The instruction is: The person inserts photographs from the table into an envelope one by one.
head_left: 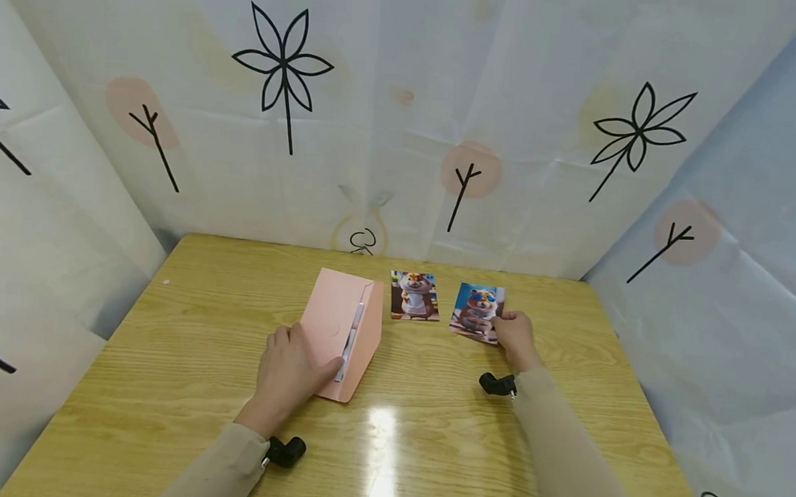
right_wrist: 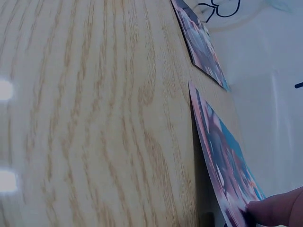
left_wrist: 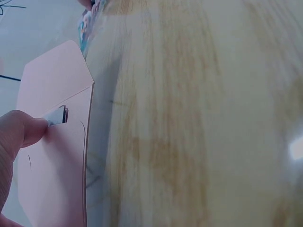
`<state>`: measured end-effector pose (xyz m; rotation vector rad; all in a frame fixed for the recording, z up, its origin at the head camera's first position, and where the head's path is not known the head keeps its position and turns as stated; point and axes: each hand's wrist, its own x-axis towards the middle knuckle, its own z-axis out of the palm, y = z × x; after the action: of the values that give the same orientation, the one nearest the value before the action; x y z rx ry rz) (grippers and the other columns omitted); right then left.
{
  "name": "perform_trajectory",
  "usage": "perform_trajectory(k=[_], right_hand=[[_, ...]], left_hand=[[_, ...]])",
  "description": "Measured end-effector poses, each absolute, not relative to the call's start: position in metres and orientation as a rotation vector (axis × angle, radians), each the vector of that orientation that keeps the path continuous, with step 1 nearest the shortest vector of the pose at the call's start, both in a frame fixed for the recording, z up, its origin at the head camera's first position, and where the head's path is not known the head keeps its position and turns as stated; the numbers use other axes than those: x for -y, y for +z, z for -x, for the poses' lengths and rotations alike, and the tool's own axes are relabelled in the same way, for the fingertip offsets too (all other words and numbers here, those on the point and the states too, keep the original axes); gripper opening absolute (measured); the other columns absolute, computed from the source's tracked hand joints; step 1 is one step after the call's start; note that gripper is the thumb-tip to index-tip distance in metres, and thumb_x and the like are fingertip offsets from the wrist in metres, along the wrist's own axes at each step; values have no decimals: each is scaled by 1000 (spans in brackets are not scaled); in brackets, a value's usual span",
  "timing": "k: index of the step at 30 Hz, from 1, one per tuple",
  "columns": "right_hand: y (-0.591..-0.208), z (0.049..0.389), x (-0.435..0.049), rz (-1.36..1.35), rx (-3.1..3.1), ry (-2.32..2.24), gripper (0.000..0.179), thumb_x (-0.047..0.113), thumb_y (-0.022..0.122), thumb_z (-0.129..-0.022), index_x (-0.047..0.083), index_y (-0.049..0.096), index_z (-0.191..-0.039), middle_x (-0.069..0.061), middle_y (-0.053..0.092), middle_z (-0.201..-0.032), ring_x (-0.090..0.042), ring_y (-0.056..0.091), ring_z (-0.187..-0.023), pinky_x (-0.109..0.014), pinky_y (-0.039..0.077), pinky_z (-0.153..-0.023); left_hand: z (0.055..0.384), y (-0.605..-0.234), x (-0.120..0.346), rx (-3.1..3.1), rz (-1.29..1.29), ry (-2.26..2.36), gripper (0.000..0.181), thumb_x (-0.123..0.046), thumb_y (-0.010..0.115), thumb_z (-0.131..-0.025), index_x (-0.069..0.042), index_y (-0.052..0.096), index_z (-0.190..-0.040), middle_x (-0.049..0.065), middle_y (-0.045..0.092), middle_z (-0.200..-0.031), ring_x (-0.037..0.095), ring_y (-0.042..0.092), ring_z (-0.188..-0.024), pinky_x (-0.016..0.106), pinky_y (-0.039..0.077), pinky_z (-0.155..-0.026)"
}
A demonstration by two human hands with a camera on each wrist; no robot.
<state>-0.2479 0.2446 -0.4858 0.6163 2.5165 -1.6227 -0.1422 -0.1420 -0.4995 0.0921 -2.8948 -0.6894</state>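
My left hand (head_left: 290, 367) grips a pink envelope (head_left: 330, 309), its thumb over the front by the opening. The flap (left_wrist: 59, 71) stands unfolded along one side, and the edges of white and dark inserts (head_left: 349, 343) show in the opening. Near the table's back edge, my right hand (head_left: 518, 339) pinches the lower right corner of a photo card (head_left: 473, 310) showing a furry animal in blue sunglasses. Seen from the right wrist, that card (right_wrist: 220, 156) tilts, its near edge over a dark shadow. Left of it lies a second animal card (head_left: 414, 298), in a white apron.
The wooden table (head_left: 195, 388) ends at a white cloth backdrop (head_left: 391, 128) with flower and twig drawings, which also hangs along both sides. A black device (head_left: 286, 451) sits at the left wrist and another black device (head_left: 497, 383) at the right.
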Motion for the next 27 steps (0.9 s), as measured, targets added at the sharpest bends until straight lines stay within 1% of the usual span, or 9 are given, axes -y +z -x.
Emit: perform_trajectory(k=[3,10,16,19,22,26,27], right_hand=[[-484,246,-246,-631,-2496,-1631,31,13,52,-97,-7,44,-119,-18,45,-115,-24,46,-93,-35,43,-75],[-481,245,-246,-577,-2522,-1631,39,17,52,-97,-7,44,-126,-19,48,-118,-25,50,-99,-34,43,-78],[-471,242,-243,-459,-2530,-1686,41,23,52,-99,-4,43,-129,-18,53,-116,-23,53,-92,-39,47,-81],[-465,240,-238,-399,-2503,-1730,43,25,51,-100,-3,41,-131,-19,54,-120,-24,55,-97,-43,47,-86],[-460,238,-234,-345,-2486,-1759,44,25,51,-101,-2,40,-133,-21,53,-123,-25,55,-101,-44,47,-88],[-455,238,-227,-300,-2482,-1786,42,24,52,-100,-2,41,-131,-21,56,-120,-22,57,-95,-44,48,-87],[-454,238,-225,-289,-2482,-1799,42,23,54,-100,-3,42,-130,-21,57,-118,-21,58,-93,-43,49,-85]], left_hand=[[142,-500,142,2888,-86,-684,96,-63,73,-70,14,46,-121,28,48,-108,39,46,-96,51,44,-75],[143,-501,142,2882,-79,-675,95,-63,73,-70,14,47,-119,27,48,-106,39,46,-95,50,44,-73],[143,-502,141,2876,-79,-675,94,-62,73,-70,14,47,-118,27,48,-105,39,46,-93,50,44,-71],[143,-502,141,2878,-84,-681,94,-62,73,-70,13,46,-119,27,48,-105,38,46,-93,50,44,-71],[144,-502,141,2882,-86,-685,94,-62,73,-70,13,46,-120,27,47,-106,38,46,-94,50,44,-72],[144,-503,141,2881,-84,-689,94,-62,73,-70,13,46,-120,27,47,-106,38,46,-94,50,44,-72],[145,-504,142,2880,-82,-688,94,-62,73,-70,13,46,-120,27,47,-106,38,46,-94,50,44,-73]])
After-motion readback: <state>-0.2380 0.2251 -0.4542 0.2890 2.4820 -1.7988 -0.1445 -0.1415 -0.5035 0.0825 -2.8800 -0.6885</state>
